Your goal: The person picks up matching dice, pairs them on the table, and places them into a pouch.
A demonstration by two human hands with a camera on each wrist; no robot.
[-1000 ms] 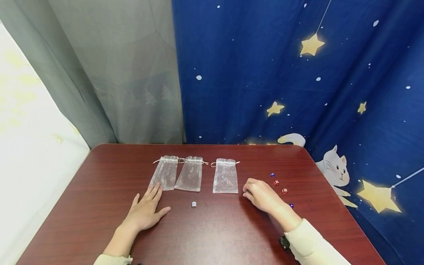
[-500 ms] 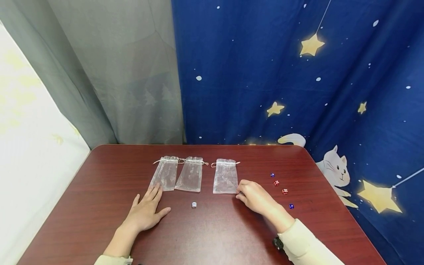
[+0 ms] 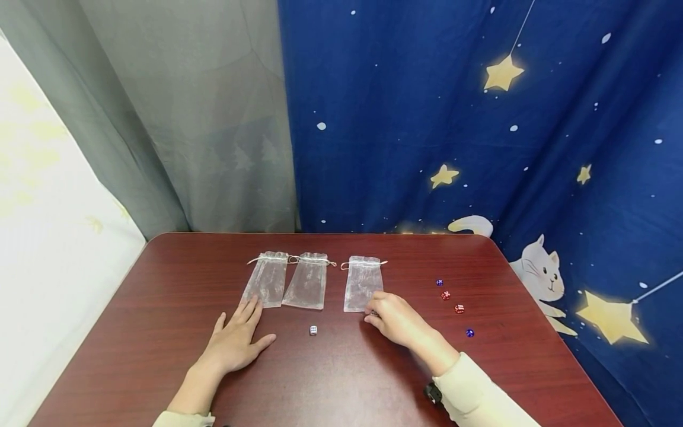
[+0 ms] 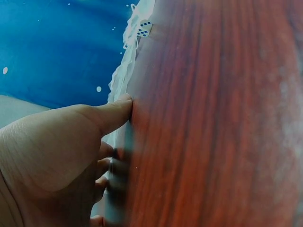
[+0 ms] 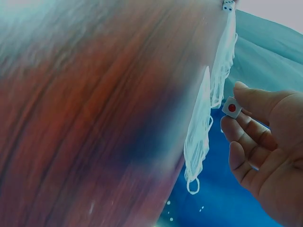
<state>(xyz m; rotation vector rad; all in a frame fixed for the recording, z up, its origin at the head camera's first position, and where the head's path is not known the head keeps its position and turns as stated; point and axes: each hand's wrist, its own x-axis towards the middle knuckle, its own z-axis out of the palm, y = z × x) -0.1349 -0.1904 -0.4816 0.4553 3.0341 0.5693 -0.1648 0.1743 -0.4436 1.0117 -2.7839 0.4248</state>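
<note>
Between thumb and fingertips my right hand (image 3: 395,320) pinches a white die (image 5: 231,108) that shows one red dot in the right wrist view. In the head view this hand is over the lower right corner of the right-hand sheer drawstring bag (image 3: 363,287). My left hand (image 3: 233,345) lies with spread fingers on the table, its fingertips at the bottom edge of the leftmost sheer bag (image 3: 271,279). A middle sheer bag (image 3: 306,281) lies beside that one. Another white die (image 3: 313,330), with dark dots, sits on the table between the hands.
Toward the right side of the brown table (image 3: 331,379) lie a blue die (image 3: 440,282), two red dice (image 3: 446,295) and another blue die (image 3: 470,333). Curtains (image 3: 373,118) hang behind the table's far edge.
My right hand has moved left, from right of the right-hand bag to over its corner, with the die in its fingers. The left hand stays in place.
</note>
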